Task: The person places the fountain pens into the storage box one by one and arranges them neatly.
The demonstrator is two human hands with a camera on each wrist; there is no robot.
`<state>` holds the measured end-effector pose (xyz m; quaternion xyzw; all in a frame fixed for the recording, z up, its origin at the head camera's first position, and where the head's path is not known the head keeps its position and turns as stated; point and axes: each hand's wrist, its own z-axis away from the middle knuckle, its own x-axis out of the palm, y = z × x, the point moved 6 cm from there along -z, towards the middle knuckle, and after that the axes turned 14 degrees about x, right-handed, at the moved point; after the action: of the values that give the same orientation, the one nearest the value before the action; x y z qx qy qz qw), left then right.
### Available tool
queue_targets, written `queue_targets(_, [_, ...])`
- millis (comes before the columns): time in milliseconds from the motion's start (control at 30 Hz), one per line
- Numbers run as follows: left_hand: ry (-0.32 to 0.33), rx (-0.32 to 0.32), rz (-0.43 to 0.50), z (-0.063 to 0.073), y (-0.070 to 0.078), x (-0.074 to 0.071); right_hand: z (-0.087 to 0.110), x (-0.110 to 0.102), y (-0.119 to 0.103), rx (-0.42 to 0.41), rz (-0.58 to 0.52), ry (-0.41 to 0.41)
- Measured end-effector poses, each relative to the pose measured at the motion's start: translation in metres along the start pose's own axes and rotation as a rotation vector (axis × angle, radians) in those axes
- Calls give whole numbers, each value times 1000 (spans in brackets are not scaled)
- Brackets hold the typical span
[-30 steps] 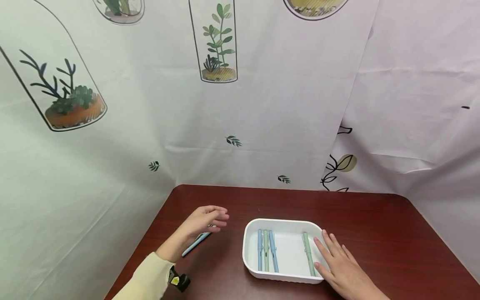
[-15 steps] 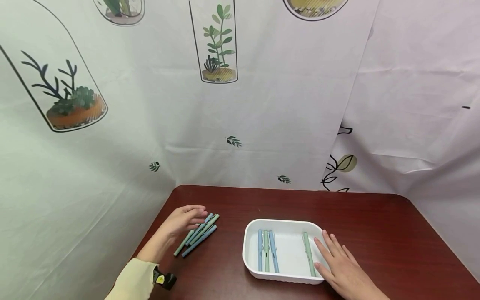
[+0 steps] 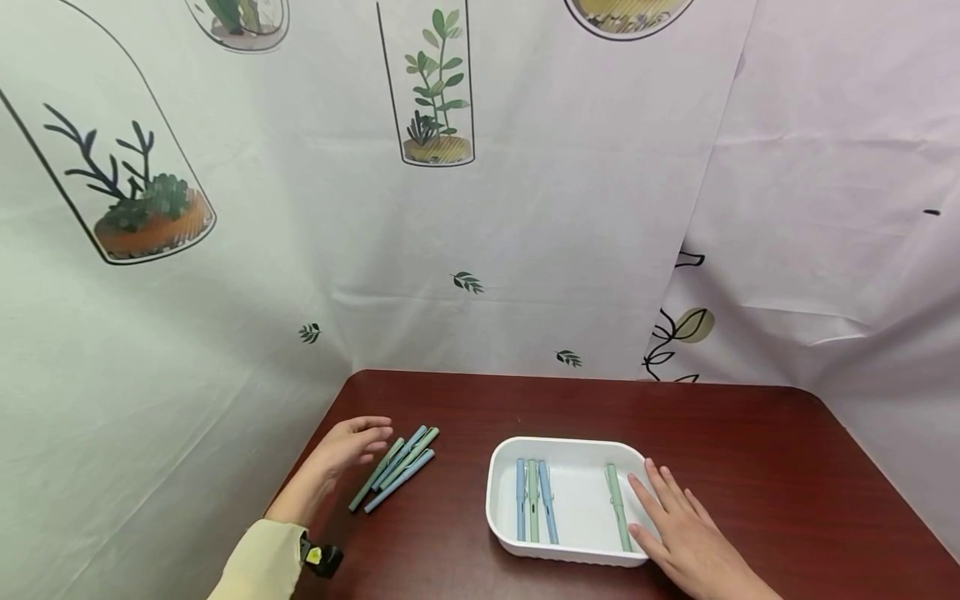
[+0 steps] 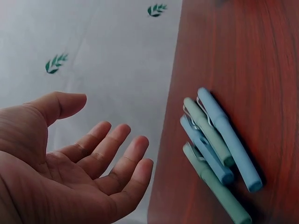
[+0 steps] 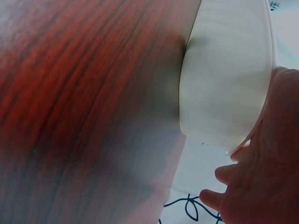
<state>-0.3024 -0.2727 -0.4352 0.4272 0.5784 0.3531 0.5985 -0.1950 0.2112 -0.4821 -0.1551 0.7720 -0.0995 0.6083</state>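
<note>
No lettering is readable; the yellow patch (image 3: 314, 555) on the black wrist-worn device (image 3: 330, 562) is too small to tell.

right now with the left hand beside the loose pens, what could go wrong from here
The four loose pens lie bunched together, so if the left hand takes one, it might nudge or roll its neighbours.

The right hand is at the right side of the white tray; a push there could shift it and send the lone green pen sliding.
</note>
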Motion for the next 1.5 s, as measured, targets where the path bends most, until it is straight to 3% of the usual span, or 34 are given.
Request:
queue_targets(233, [14, -23, -49, -3, -18, -7, 1, -1, 0, -38, 24, 44])
queue_targets(600, [43, -28, -130, -4, -40, -9, -2, 1, 1, 21, 6, -39])
queue_targets(833, [36, -28, -206, -9, -52, -9, -2, 1, 1, 25, 4, -30])
queue_targets(1267, [15, -60, -315, -14, -61, -5, -3, 2, 1, 41, -4, -76])
queue_targets(1500, [31, -49, -336, -16, -64, -2, -3, 2, 1, 32, 0, -59])
